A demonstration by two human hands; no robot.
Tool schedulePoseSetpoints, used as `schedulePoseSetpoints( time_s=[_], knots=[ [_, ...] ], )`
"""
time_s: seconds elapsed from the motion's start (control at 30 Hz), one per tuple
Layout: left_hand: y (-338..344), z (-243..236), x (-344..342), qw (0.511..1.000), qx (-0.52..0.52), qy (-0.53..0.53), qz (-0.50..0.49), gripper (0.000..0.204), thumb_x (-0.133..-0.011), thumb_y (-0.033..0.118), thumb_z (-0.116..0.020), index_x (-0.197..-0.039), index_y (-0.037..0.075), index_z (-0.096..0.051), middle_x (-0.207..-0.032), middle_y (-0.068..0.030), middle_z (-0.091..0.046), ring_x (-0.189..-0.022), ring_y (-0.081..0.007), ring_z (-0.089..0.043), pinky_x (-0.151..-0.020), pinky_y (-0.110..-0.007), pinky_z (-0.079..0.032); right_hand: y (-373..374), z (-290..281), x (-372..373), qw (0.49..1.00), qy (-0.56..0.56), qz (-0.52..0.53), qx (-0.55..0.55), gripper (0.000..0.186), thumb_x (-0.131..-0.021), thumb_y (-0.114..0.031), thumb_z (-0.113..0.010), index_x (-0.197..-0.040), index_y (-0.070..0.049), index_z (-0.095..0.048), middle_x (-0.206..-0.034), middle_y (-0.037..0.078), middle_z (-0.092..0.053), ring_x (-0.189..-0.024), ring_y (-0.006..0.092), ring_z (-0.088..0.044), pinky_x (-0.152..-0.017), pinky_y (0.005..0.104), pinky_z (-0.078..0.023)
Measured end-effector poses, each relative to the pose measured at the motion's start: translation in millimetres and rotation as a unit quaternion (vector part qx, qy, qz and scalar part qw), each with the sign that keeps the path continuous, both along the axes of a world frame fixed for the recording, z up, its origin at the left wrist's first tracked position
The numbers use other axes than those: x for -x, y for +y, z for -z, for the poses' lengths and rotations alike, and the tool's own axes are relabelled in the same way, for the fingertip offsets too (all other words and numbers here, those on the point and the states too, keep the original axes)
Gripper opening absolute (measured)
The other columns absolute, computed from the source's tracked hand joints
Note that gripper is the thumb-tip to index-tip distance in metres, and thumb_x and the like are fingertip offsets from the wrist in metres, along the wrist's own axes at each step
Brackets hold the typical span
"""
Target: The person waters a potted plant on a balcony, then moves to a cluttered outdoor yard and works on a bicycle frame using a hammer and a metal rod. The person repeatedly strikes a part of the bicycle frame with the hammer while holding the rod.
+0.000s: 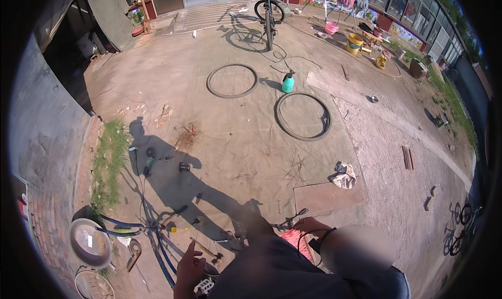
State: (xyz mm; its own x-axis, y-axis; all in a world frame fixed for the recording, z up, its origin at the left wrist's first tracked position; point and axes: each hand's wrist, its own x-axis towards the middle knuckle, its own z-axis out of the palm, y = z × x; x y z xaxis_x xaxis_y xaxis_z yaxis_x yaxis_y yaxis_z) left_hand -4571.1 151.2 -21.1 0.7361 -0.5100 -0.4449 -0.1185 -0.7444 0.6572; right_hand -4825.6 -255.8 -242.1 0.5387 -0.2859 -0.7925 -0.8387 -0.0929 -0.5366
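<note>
Wooden-handled hammer (205, 249) lies on the ground (230, 121) near the left hand (191, 265), half open, index finger extended, seemingly empty. Beside pink cloth (291, 238), the right hand (309, 225) curls; whether it grips anything, I cannot tell.

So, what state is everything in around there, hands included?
Left hand: fingers spread, nothing visibly held
Right hand: near a pink item, grip unclear
Bicycle: standing
Farther tire: lying flat
Nearer tire: lying flat
Teal sprayer: upright
Yellow bucket: upright
Green power tool: lying on the ground
Whitish bundle: crumpled
</note>
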Motion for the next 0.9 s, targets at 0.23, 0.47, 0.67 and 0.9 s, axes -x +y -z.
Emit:
schedulePoseSetpoints(
  time_s=[0.23, 0.47, 0.67, 0.9],
  knots=[
    [2.8, 14.8, -11.5, 0.999, 0.012, 0.021, -0.026, 0.073, -0.085, 0.013, -0.069, -0.151, 0.005, -0.038, -0.108, -0.0115, -0.072, -0.082, -0.0215, -0.071, -0.076, -0.035, -0.056, -12.7, -0.1, -5.7, 0.981, -0.015, -0.153, 0.120, 0.040, -0.088, -0.043, -0.067, -0.106, -0.008, -0.075, -0.095, 0.011, -0.075, -0.094, 0.0232, -0.072, -0.084, 0.0360, -0.055],
    [-38.5, 34.4, -63.6, 0.998, -0.004, 0.060, -0.037, 0.069, -0.088, 0.015, -0.068, -0.149, 0.002, -0.040, -0.107, -0.0116, -0.072, -0.086, -0.0234, -0.073, -0.076, -0.035, -0.058, -61.9, 19.9, -37.2, 0.991, 0.087, -0.052, -0.092, 0.030, -0.093, -0.011, -0.060, -0.122, -0.004, -0.066, -0.096, 0.011, -0.076, -0.083, 0.0214, -0.075, -0.071, 0.0295, -0.061],
    [-56.2, 75.2, -136.4, 0.983, -0.106, 0.119, -0.092, 0.072, -0.088, 0.021, -0.067, -0.151, 0.005, -0.035, -0.102, -0.0114, -0.074, -0.090, -0.0253, -0.073, -0.080, -0.037, -0.057, -122.5, 13.0, -167.1, 0.969, 0.054, 0.124, -0.206, 0.034, -0.097, -0.012, -0.054, -0.128, -0.001, -0.061, -0.096, 0.014, -0.075, -0.081, 0.0206, -0.074, -0.069, 0.0320, -0.060],
    [-48.8, 123.7, -215.0, 0.968, -0.139, 0.117, -0.175, 0.069, -0.090, 0.020, -0.066, -0.150, 0.002, -0.037, -0.097, -0.0167, -0.073, -0.084, -0.0261, -0.074, -0.077, -0.037, -0.058, -213.0, -60.4, -363.5, 0.997, 0.025, 0.026, -0.063, 0.033, -0.097, -0.025, -0.062, -0.116, 0.001, -0.067, -0.082, 0.010, -0.072, -0.074, 0.0184, -0.072, -0.064, 0.0303, -0.058]
  ],
)
